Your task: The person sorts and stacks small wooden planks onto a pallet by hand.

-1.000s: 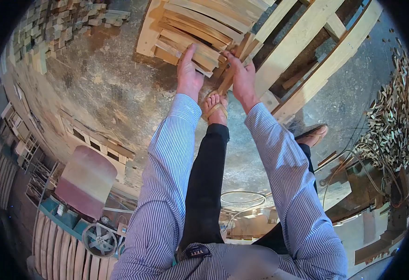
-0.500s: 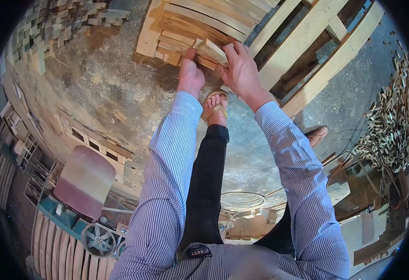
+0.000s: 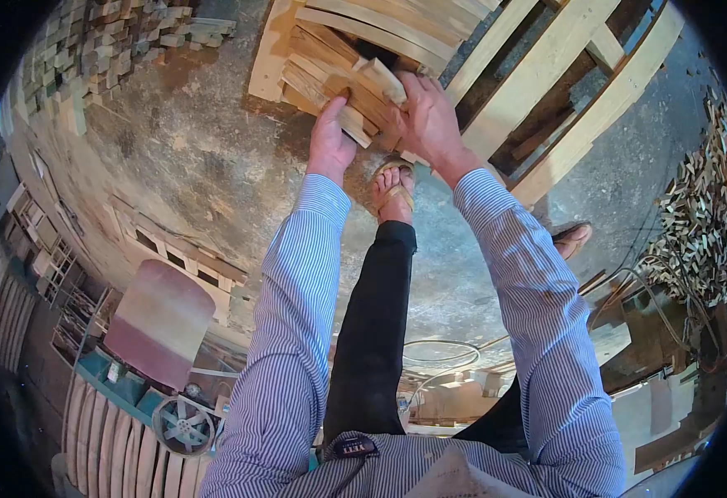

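Several wooden strips (image 3: 309,83) lie side by side at the near end of a pallet-like stack of boards (image 3: 388,31). My left hand (image 3: 332,143) is closed at their near end, its thumb on top and its other fingers hidden below. My right hand (image 3: 431,114) grips a short pale wood block (image 3: 383,80), which is tilted over the right side of the strips. Part of my right fingers is hidden behind the palm. A dark gap shows between the strips and the boards beyond.
A slatted wooden pallet (image 3: 538,91) stands close on the right. Piles of wood offcuts (image 3: 700,216) lie far right, and stacked blocks (image 3: 114,46) at upper left. My sandalled foot (image 3: 394,189) is just below the hands. A machine with a spoked wheel (image 3: 182,425) sits lower left.
The strips have shifted and turned slightly, and the gap behind them has widened. My left hand has moved a little down with them; the block in my right hand tilts differently.
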Motion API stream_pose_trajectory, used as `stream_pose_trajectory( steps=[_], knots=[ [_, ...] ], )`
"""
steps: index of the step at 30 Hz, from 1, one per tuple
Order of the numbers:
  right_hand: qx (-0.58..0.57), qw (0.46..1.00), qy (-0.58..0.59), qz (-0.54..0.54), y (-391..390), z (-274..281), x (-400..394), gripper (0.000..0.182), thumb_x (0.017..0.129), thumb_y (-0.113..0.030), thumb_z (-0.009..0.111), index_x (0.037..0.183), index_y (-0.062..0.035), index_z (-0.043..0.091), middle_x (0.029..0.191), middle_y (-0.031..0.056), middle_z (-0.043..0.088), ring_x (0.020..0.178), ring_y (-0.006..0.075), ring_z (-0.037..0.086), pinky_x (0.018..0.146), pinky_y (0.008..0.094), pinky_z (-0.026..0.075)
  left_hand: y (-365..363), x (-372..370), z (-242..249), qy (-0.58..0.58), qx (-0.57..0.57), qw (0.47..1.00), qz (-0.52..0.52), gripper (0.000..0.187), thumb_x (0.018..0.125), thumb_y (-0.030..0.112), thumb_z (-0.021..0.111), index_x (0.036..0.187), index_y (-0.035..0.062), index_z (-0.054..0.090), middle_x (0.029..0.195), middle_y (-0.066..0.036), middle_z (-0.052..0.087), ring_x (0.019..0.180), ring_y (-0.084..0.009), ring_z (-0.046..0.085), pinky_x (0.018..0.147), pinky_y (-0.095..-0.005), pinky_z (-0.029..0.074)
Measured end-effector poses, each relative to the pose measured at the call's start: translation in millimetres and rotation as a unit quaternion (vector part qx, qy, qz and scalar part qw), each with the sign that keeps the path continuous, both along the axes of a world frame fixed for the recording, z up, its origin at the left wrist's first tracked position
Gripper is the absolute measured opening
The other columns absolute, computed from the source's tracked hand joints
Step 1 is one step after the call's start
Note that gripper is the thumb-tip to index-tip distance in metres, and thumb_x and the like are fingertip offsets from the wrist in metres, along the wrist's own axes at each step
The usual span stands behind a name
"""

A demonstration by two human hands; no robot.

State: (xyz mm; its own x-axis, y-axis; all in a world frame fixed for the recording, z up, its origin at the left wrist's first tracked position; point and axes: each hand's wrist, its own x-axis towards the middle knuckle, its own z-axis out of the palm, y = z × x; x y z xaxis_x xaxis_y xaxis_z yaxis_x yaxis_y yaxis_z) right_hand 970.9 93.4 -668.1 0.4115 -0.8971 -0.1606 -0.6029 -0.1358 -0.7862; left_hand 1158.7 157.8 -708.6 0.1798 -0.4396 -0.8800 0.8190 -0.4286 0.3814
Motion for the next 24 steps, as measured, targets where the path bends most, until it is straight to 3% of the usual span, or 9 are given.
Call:
stream_pose_trajectory(
  steps=[5, 9, 12, 14, 17, 22, 24],
  knots=[
    [-0.029, 0.999, 0.031, 0.002, -9, -26, 21, 0.057, 0.079, -0.018, 0.075, 0.13, 0.0019, 0.057, 0.108, 0.0237, 0.07, 0.098, 0.0414, 0.068, 0.089, 0.0455, 0.054, -11, -9, 21, -0.027, 0.008, 1.0, -0.006, 0.047, 0.097, 0.025, 0.069, 0.139, 0.0067, 0.056, 0.134, -0.01, 0.064, 0.121, -0.0291, 0.062, 0.108, -0.0478, 0.046],
    [0.044, 0.997, 0.055, 0.032, -13, -17, 32, 0.051, 0.083, -0.022, 0.072, 0.126, 0.0017, 0.06, 0.104, 0.0237, 0.071, 0.096, 0.042, 0.069, 0.087, 0.0472, 0.055, -8, 0, 26, 0.024, -0.015, 0.999, -0.028, 0.051, 0.098, 0.029, 0.068, 0.141, 0.0057, 0.053, 0.135, -0.01, 0.063, 0.121, -0.0284, 0.062, 0.106, -0.0456, 0.048],
    [0.082, 0.996, 0.027, 0.018, 3, 2, 30, 0.045, 0.084, -0.022, 0.071, 0.122, 0.0014, 0.061, 0.108, 0.0242, 0.069, 0.102, 0.0424, 0.067, 0.087, 0.0486, 0.054, 12, 6, 39, 0.014, -0.016, 0.998, -0.054, 0.053, 0.099, 0.03, 0.068, 0.142, 0.0046, 0.052, 0.135, -0.011, 0.063, 0.121, -0.0281, 0.062, 0.104, -0.0442, 0.05],
    [0.148, 0.987, -0.061, -0.014, 19, 10, 30, 0.044, 0.085, -0.022, 0.071, 0.122, 0.0001, 0.061, 0.111, 0.0237, 0.068, 0.105, 0.0429, 0.066, 0.088, 0.0493, 0.054, 32, 5, 58, 0.001, -0.002, 0.998, -0.061, 0.054, 0.099, 0.03, 0.068, 0.143, 0.004, 0.051, 0.135, -0.012, 0.063, 0.121, -0.028, 0.062, 0.104, -0.0436, 0.05],
    [0.187, 0.979, -0.075, 0.012, 54, 29, 16, 0.044, 0.087, -0.023, 0.07, 0.124, -0.0014, 0.061, 0.111, 0.0244, 0.066, 0.104, 0.0441, 0.065, 0.089, 0.0503, 0.053, 72, -3, 91, -0.032, 0.034, 0.998, -0.049, 0.054, 0.098, 0.026, 0.069, 0.143, 0.0035, 0.049, 0.134, -0.012, 0.062, 0.121, -0.0276, 0.063, 0.104, -0.0439, 0.05],
    [0.248, 0.957, -0.151, 0.005, 107, 117, -40, 0.05, 0.089, -0.021, 0.071, 0.133, -0.0028, 0.058, 0.117, 0.0256, 0.064, 0.111, 0.0466, 0.061, 0.096, 0.0481, 0.05, 133, -38, 190, -0.04, 0.076, 0.993, -0.077, 0.052, 0.098, 0.02, 0.068, 0.143, 0.0018, 0.049, 0.132, -0.012, 0.063, 0.12, -0.0268, 0.063, 0.104, -0.043, 0.052],
    [0.292, 0.938, -0.184, -0.033, 124, 173, -71, 0.047, 0.089, -0.019, 0.073, 0.13, -0.0015, 0.06, 0.115, 0.0232, 0.066, 0.111, 0.0413, 0.064, 0.095, 0.0439, 0.05, 156, -61, 235, -0.023, 0.074, 0.991, -0.106, 0.052, 0.096, 0.019, 0.067, 0.142, 0.001, 0.049, 0.131, -0.013, 0.063, 0.118, -0.0277, 0.065, 0.103, -0.0437, 0.053]
  ],
)
